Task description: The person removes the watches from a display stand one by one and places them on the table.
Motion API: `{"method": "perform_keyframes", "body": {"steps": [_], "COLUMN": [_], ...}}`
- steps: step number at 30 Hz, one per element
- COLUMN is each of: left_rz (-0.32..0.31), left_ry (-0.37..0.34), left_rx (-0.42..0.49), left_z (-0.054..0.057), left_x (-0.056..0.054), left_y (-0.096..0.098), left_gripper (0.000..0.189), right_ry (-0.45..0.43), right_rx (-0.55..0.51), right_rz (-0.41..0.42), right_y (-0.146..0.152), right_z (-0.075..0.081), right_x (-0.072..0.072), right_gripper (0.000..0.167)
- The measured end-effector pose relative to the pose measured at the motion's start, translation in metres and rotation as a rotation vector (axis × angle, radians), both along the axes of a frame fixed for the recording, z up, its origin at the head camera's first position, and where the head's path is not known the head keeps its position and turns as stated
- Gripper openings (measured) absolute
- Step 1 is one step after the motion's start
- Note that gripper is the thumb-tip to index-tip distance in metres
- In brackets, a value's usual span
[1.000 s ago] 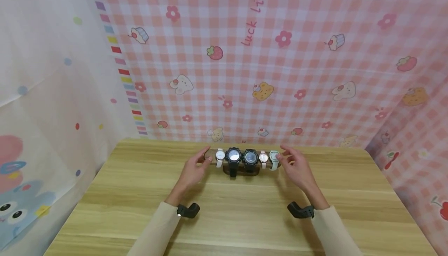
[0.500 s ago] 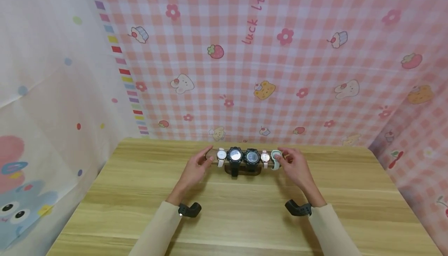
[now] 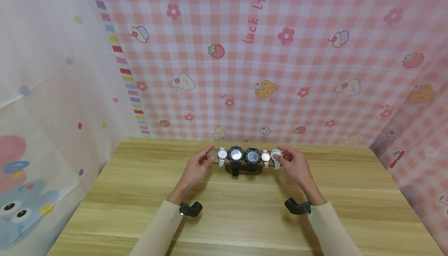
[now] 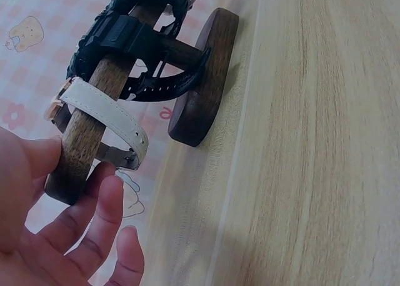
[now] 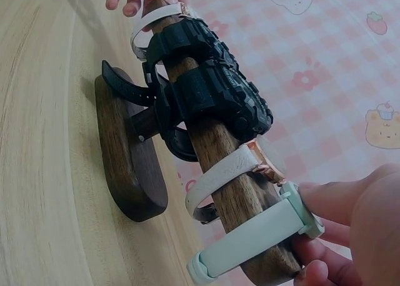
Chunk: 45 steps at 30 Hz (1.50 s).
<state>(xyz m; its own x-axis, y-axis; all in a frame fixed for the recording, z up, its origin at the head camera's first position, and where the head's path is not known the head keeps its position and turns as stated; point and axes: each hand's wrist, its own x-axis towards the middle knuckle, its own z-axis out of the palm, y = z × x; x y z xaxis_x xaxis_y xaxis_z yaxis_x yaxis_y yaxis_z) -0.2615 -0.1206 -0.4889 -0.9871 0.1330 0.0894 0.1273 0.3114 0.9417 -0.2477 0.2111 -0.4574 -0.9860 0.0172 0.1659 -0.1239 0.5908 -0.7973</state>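
Note:
A dark wooden watch stand [image 5: 128, 167] carries a row of watches on its crossbar. My left hand [image 3: 196, 166] holds the bar's bare left end between thumb and fingers, beside a white-strapped watch [image 4: 103, 105]. Two bulky black watches [image 3: 236, 154] [image 3: 252, 156] sit mid-bar, their straps hanging toward the base. Right of them is a small watch with a pale pink strap and rose-gold case [image 3: 265, 156]. At the right end, my right hand [image 3: 296, 167] pinches a mint-green watch [image 5: 256, 239], thumb at its case and fingers behind the bar's end.
The stand is near the back edge of a wood-grain table [image 3: 245, 217]. Pink checked cloth [image 3: 224, 69] hangs behind it, and a pale printed sheet [image 3: 63, 93] hangs on the left. Each wrist wears a black camera mount [image 3: 190, 209].
My right hand has shifted slightly left, its thumb now farther over the mint-green watch's face. The left hand keeps its hold on the bar. The head view has shifted slightly.

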Motion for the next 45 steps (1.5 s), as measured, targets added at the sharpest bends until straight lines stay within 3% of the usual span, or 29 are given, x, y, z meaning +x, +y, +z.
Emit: {"method": "perform_keyframes", "body": {"steps": [16,45], "left_rz": [0.000,0.001], "left_ry": [-0.016,-0.021], "left_rx": [0.010,0.015], "left_z": [0.001,0.002], "left_x": [0.000,0.000], "left_y": [-0.002,-0.002], "left_gripper": [0.045,0.045], "right_ry": [0.009,-0.021], "right_rx": [-0.010,-0.014], "right_rz": [0.005,-0.060], "right_y": [0.000,0.016], "right_z": [-0.001,0.001], "right_x": [0.000,0.006], "right_gripper": [0.037,0.039]}}
